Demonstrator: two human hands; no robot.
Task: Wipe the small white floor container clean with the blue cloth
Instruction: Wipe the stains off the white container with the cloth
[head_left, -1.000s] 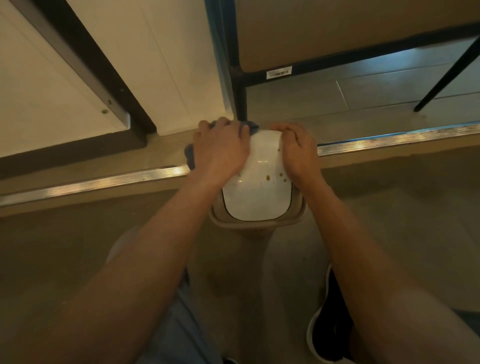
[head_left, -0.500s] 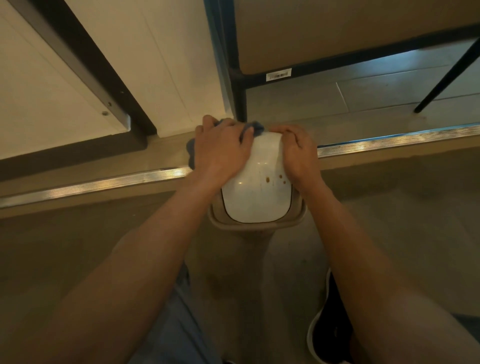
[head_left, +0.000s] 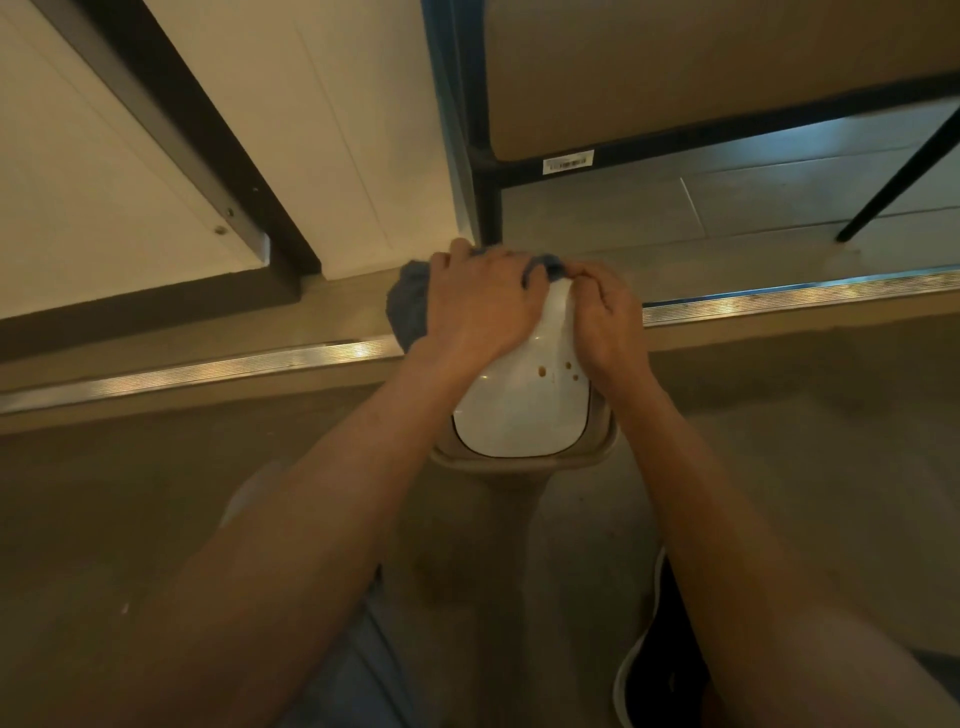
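Since the earlier frame my left hand (head_left: 475, 304) has worked a little further over the far left shoulder of the container, and more of the blue cloth (head_left: 408, 301) now bunches out beyond my knuckles; my right hand (head_left: 605, 319) has closed in toward it along the far edge.

Location: the small white container (head_left: 522, 410) stands on the floor directly in front of me, against the metal threshold strip (head_left: 208, 371), below the dark furniture leg (head_left: 488, 197). My shoe (head_left: 660, 670) is at lower right.

Left hand: fingers spread and pressed flat over the cloth, bearing it against the lid's far left side. Right hand: fingers curled over the container's far right edge, steadying it. Whether the right fingertips also pinch a corner of the cloth I cannot tell; the two hands nearly meet there.

Condition: several brown spots (head_left: 542, 371) remain on the white lid, in the open patch between my hands. The near half of the lid looks clean. The beige rim (head_left: 519, 462) below it is not yet touched by the cloth.

Recommendation, in my judgement: keep the right hand braced so the light container does not skid toward the strip, then draw the cloth toward me across the spots with firm flat pressure. Refold to a fresh face if the marks smear. Finish round the rim seam, where grime likely collects.
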